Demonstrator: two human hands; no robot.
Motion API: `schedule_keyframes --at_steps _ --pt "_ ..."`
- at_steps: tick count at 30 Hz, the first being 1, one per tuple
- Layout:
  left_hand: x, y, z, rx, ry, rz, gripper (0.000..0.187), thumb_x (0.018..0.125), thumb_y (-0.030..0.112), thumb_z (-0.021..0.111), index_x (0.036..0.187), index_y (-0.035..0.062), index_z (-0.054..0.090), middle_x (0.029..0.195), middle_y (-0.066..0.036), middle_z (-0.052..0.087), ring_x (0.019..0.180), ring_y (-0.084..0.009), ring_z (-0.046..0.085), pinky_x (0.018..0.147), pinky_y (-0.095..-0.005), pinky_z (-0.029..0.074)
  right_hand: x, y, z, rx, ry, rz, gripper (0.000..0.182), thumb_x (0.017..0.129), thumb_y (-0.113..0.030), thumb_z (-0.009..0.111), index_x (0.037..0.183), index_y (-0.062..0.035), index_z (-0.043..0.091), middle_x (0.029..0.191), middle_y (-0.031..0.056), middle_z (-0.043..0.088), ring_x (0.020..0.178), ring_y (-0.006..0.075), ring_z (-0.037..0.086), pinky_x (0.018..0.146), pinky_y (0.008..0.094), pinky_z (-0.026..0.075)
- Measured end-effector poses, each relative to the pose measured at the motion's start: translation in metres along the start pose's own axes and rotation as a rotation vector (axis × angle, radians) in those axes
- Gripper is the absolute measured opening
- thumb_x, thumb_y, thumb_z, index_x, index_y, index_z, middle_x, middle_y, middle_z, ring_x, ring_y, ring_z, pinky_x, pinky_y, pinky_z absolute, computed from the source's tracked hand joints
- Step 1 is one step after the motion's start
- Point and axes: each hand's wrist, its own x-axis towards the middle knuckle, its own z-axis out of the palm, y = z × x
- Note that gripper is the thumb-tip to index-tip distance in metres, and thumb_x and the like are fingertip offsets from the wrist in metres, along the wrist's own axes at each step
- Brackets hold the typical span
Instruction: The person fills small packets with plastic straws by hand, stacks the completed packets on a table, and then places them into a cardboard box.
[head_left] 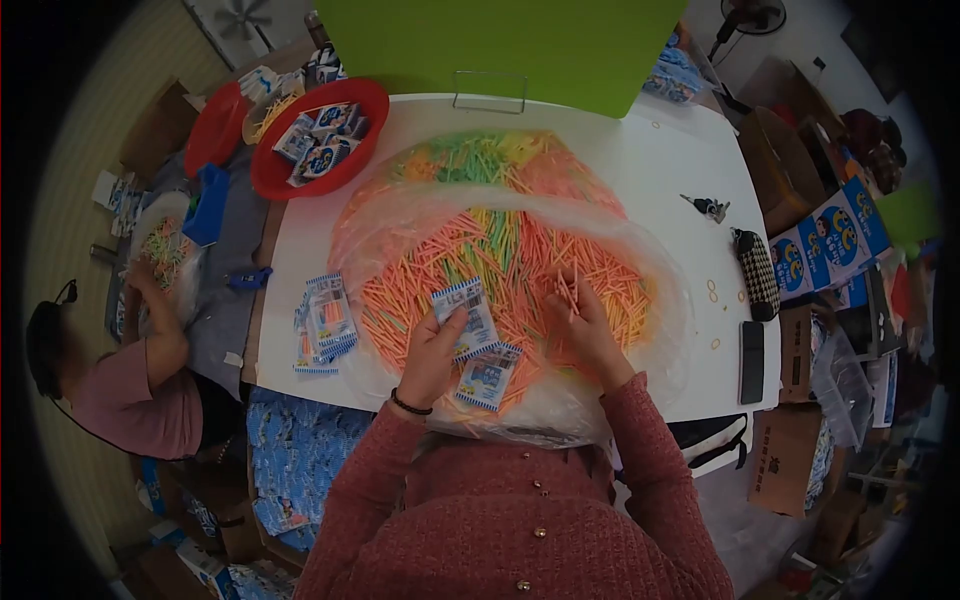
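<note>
My left hand (428, 362) pinches a small blue-and-white plastic packet (462, 305) between thumb and fingers. Just below that, a second blue-and-white packet (489, 378) lies over the near edge of a large clear plastic bag (662, 268). Inside the wide-open bag is a heap of thin sticks (430, 262) in pink, orange, yellow and green. Over the right part of this heap, my right hand (592, 335) is closed around a few pink-orange sticks (569, 286) that point upward. Left of the bag, several packets (328, 318) lie in a loose pile on the white table (705, 155).
A red basin (375, 105) with packets stands at the back left. A green panel (500, 45) rises behind the bag. Keys (707, 207), a checked pouch (756, 275), a phone (751, 362) and rubber bands line the right side. Another person (140, 390) works at the left.
</note>
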Motion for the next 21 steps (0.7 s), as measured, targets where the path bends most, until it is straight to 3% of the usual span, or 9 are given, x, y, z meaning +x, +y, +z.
schedule_keyframes --at_steps 3,6,9,12,13,15,16,18,21 --pt "0.000 -0.001 0.001 -0.126 -0.038 -0.029 0.027 0.100 0.016 0.050 0.122 0.0024 0.056 0.111 -0.005 0.065 0.099 -0.0134 0.064 0.083 -0.0308 0.054 0.000 0.008 -0.005 -0.288 -0.100 -0.183 0.031 0.095 -0.007 0.056 0.125 -0.0029 0.052 0.107 -0.0006 0.056 0.094 0.0105 0.055 0.086 0.0244 0.044" --pt "0.000 -0.001 0.000 -0.197 -0.065 -0.065 0.027 0.099 0.013 0.050 0.124 0.0014 0.056 0.115 -0.007 0.065 0.102 -0.0162 0.064 0.085 -0.0325 0.054 -0.004 0.000 0.000 -0.117 -0.018 0.007 0.018 0.096 -0.011 0.056 0.111 -0.0012 0.059 0.104 0.0017 0.059 0.095 0.0106 0.055 0.088 0.0261 0.044" --pt "0.001 -0.006 -0.005 -0.110 -0.100 -0.068 0.025 0.098 0.010 0.052 0.121 0.0004 0.058 0.115 -0.009 0.066 0.101 -0.0172 0.064 0.085 -0.0329 0.055 0.015 0.020 -0.012 0.122 0.076 -0.037 0.017 0.096 -0.011 0.055 0.109 -0.0007 0.059 0.098 0.0011 0.060 0.093 0.0097 0.055 0.084 0.0258 0.045" --pt "-0.001 -0.010 -0.004 -0.021 -0.098 -0.072 0.023 0.096 0.006 0.054 0.117 0.0001 0.061 0.111 -0.009 0.067 0.099 -0.0169 0.065 0.083 -0.0329 0.056 0.014 0.017 -0.012 -0.008 0.260 -0.091 0.016 0.097 -0.010 0.054 0.109 -0.0010 0.059 0.096 0.0017 0.061 0.092 0.0098 0.056 0.082 0.0251 0.046" --pt "-0.002 -0.009 -0.002 -0.005 -0.084 -0.080 0.022 0.095 0.005 0.055 0.116 0.0001 0.062 0.109 -0.009 0.068 0.097 -0.0165 0.065 0.082 -0.0326 0.056 0.011 0.018 -0.012 -0.006 0.253 -0.091 0.016 0.097 -0.010 0.054 0.109 -0.0010 0.059 0.096 0.0017 0.061 0.092 0.0098 0.056 0.082 0.0251 0.046" --pt "-0.001 -0.013 -0.003 0.008 -0.087 -0.069 0.023 0.095 0.004 0.056 0.117 0.0002 0.061 0.109 -0.008 0.068 0.096 -0.0153 0.065 0.082 -0.0313 0.055 0.004 0.016 -0.011 -0.017 -0.060 0.018 0.018 0.098 -0.010 0.051 0.113 -0.0031 0.057 0.097 0.0010 0.061 0.089 0.0074 0.054 0.078 0.0230 0.045" --pt "0.000 -0.015 -0.004 0.016 -0.095 -0.060 0.025 0.094 0.004 0.057 0.118 0.0003 0.061 0.109 -0.007 0.068 0.096 -0.0142 0.065 0.081 -0.0300 0.055 0.003 0.010 -0.011 -0.015 -0.066 0.017 0.018 0.098 -0.010 0.051 0.113 -0.0031 0.057 0.097 0.0010 0.061 0.089 0.0074 0.054 0.078 0.0230 0.045" --pt "-0.003 -0.014 -0.001 0.076 -0.104 -0.047 0.025 0.094 0.004 0.058 0.118 0.0006 0.062 0.107 -0.006 0.069 0.094 -0.0128 0.065 0.080 -0.0286 0.054 -0.001 -0.006 -0.012 -0.416 0.023 -0.142 0.015 0.099 -0.009 0.049 0.111 -0.0041 0.057 0.098 0.0038 0.063 0.090 0.0095 0.057 0.080 0.0252 0.046" --pt "-0.005 -0.015 -0.002 0.289 -0.150 0.013 0.026 0.094 0.006 0.058 0.118 0.0011 0.063 0.103 -0.003 0.070 0.091 -0.0101 0.065 0.080 -0.0260 0.052 0.006 -0.002 -0.016 -0.139 0.153 -0.170 0.013 0.100 -0.012 0.048 0.109 -0.0051 0.055 0.099 0.0066 0.062 0.090 0.0143 0.061 0.083 0.0294 0.049"
